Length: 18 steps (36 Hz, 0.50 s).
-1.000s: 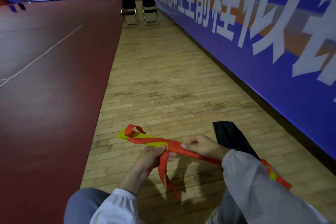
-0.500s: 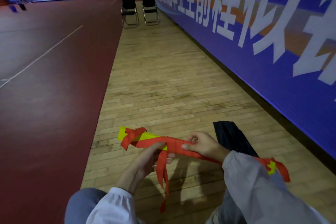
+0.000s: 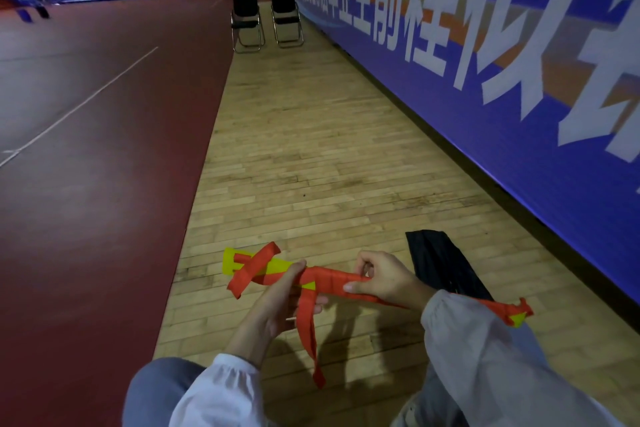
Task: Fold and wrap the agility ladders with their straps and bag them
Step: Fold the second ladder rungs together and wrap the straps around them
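A folded agility ladder, a bundle of yellow rungs wound with red strap, is held level above the wooden floor in front of my knees. My left hand grips the bundle near its middle from below. My right hand pinches the wound red strap just to the right. A loose strap end hangs down from between my hands. The bundle's far end sticks out beyond my right sleeve. A black bag lies flat on the floor behind my right hand.
A long blue banner wall runs along the right. Two black folding chairs stand at the far end of the wooden strip. Dark red court flooring fills the left.
The bundle has been lifted and turned more level. More red strap is wound around its middle, and the hanging strap end swings lower between my hands.
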### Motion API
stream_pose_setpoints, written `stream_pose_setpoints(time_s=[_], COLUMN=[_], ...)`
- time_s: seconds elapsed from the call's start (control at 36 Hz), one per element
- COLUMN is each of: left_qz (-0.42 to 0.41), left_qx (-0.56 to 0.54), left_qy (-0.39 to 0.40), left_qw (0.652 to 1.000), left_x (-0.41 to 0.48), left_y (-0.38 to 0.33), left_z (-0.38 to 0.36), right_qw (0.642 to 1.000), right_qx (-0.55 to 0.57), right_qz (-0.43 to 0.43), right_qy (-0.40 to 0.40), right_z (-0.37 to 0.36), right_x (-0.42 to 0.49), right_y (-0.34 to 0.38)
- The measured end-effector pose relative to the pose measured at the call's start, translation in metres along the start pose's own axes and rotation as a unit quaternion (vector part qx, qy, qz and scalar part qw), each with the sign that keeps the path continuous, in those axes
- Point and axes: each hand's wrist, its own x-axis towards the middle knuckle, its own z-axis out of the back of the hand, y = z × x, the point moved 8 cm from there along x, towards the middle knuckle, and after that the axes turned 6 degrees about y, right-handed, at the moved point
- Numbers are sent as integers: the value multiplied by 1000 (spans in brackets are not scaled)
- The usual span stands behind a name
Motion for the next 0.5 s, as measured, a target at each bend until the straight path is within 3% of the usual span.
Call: stream_pose_setpoints(time_s=[0.28, 0.5], left_qz=[-88, -82], left_qx=[15, 34], left_qy=[3, 10], left_qw=[996, 996], left_x=[1, -3], left_y=[-8, -10], left_z=[-1, -3], right_qw=[994, 972], right_qx=[50, 124], right_qz=[-46, -81], right_qy=[87, 183], right_z=[-6, -20], right_x=[-1, -14], right_y=[-4, 10])
